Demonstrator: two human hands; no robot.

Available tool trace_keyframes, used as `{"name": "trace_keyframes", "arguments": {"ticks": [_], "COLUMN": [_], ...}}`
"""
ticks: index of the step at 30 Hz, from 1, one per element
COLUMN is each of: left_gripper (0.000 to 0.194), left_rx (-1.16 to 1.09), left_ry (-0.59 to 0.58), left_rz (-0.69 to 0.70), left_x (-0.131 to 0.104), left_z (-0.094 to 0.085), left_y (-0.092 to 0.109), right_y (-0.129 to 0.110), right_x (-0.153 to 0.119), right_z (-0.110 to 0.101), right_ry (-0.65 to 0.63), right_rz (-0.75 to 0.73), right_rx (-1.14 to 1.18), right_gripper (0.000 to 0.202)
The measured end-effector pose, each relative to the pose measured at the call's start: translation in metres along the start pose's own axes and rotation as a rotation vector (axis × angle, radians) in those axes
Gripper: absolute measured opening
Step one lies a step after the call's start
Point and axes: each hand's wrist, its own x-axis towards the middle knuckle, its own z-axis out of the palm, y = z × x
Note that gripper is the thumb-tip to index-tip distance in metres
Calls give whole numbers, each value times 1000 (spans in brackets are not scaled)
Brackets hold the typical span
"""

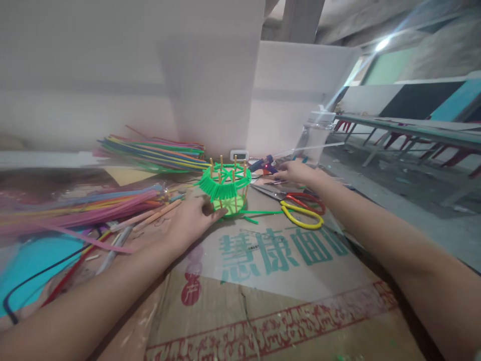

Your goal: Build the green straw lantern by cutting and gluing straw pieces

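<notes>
The curled left hand (191, 218) holds the green basket (224, 187). The right hand (296, 171), too blurry to tell its grip, seems to reach for the glue gun (268, 162), which needs care.

Holds left arm (124, 286) and right arm (391, 240) stretched forward, both bare, angled inward. Curls left hand (190, 220) nearer body, with thumb (218, 215) pointing right. Extends right hand (298, 171) farther out, back upward, with fingers (283, 174) pointing left, too blurred to tell grip.

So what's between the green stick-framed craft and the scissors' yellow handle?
In the head view, a green pipe cleaner and a shorter green piece lie there.
</notes>
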Motion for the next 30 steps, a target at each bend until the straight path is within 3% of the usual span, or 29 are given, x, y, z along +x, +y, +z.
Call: {"name": "trace_keyframes", "arguments": {"ticks": [3, 5, 9, 14, 19, 21, 23, 26, 30], "left_gripper": [44, 42, 35, 33, 37, 42, 44, 36, 23], "left_rx": [-55, -98, -145, -189, -139, -116, -112, -144, -260], "left_ry": [53, 72, 68, 19, 5, 39, 89, 141, 168], "left_rz": [10, 33, 48, 141, 166, 103, 33, -47, -78], "left_x": [0, -1, -1, 1, -1, -2, -2, -1, 2], "left_z": [2, 3, 5, 4, 0, -2, -2, 1, 7], "left_y": [-1, -2, -6, -7, -2, -1, -2, -6, -13], "right_y": [-12, -30, -69, -91, -91, -92, -95, -102, -109], "right_x": [-38, -66, -106, -118, -122, -125, -127, -126, -121], "right_z": [-15, -14, 10, 41, 45, 40, 34, 27, 27], "right_ry": [73, 88, -136, -221, -214, -192, -184, -204, -241], "right_rz": [-21, -198, -409, -488, -524, -454, -315, -142, -22], "right_rx": [-132, -158, -108, -154, -104, 75, 400, 861, 1124], "right_gripper": [25, 25, 20, 15, 11, 8, 7, 18, 32]}}
